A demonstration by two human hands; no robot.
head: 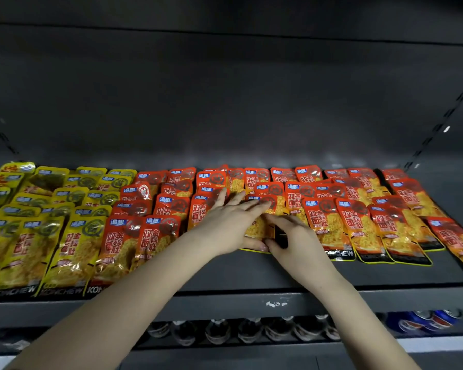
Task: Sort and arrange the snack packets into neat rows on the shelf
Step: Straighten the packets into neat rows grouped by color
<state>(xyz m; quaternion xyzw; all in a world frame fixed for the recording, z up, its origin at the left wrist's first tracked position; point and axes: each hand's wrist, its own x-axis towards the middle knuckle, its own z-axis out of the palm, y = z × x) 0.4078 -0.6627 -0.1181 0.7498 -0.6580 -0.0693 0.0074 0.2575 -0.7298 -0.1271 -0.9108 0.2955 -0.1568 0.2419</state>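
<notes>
On the shelf (251, 273), outstretched left hand (229, 225) and right hand (300, 244) touch an orange packet (259, 228).

The bare left forearm (145, 284) enters from the lower left and runs diagonally up to the centre. The bare right forearm (358, 316) enters from the lower right. The left hand (229, 225) lies palm down on an orange foil snack packet (258, 229), fingers (247, 205) straight and spread, thumb at its near edge. The right hand (298, 243) sits just beside it, index finger and thumb extended toward the left hand. The two thumb tips are touching or nearly so.
</notes>
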